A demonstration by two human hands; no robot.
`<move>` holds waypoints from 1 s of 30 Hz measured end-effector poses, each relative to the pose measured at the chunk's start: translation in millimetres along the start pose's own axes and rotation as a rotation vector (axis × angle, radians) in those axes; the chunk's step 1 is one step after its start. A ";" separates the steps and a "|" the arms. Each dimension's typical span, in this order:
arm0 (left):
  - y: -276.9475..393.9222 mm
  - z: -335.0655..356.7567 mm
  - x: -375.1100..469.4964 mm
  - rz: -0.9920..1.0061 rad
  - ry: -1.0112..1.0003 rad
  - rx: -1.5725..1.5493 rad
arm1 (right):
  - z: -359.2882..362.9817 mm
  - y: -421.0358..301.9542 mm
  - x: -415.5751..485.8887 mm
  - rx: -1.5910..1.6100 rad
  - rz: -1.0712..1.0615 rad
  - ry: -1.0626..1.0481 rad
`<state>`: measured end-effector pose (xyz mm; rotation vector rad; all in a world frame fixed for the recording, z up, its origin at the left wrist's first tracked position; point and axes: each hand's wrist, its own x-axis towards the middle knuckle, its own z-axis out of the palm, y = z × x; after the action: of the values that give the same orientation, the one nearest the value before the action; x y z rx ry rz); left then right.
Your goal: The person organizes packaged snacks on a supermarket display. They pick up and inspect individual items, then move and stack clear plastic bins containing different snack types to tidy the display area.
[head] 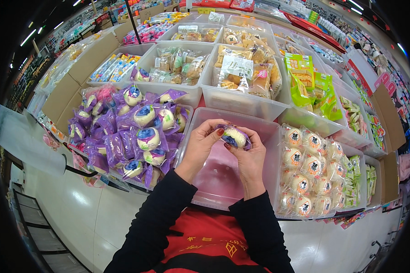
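Note:
Between both hands I hold one wrapped bun point(235, 137), pale with a blueberry print and purple film. My left hand point(205, 138) pinches its left end, thumb on top. My right hand point(247, 150) grips the right end, fingers curled behind it. Beneath them stands a translucent plastic bin point(218, 194) with bare pink-tinted walls and floor. To its left, a heap of the same purple-wrapped buns point(147, 138) fills another bin. On its right, round steamed buns point(302, 184) in clear wrappers, printed in black and orange, lie in stacked rows.
Behind are bins of bagged pastries point(237, 68), small wrapped cakes point(177, 65) and green snack packs point(311, 85). Cardboard panels point(78, 75) edge the display. A plastic bag roll point(30, 140) on a black rod juts out at left. Shiny floor tiles point(78, 204) show below.

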<state>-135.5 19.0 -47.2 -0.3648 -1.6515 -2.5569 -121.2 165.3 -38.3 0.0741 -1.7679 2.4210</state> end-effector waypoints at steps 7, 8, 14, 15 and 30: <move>0.2 -5.7 3.3 -0.088 0.166 0.062 | 0.6 -2.5 -0.1 0.079 0.047 0.007; -1.1 -5.5 2.8 -0.133 0.192 0.056 | -0.8 -3.9 0.3 0.082 0.095 0.005; -6.4 -2.1 0.8 0.041 0.229 0.282 | -4.6 -7.2 1.5 0.075 0.192 0.004; -5.9 -1.7 0.9 0.064 0.232 0.313 | -4.5 -7.0 1.7 0.095 0.206 0.007; 10.0 6.4 -5.7 0.254 0.249 0.581 | -5.9 -7.0 0.7 0.173 0.274 0.014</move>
<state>-127.1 20.3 -37.1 -0.1829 -1.9860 -1.7576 -120.6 173.1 -33.5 -0.1785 -1.6535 2.7534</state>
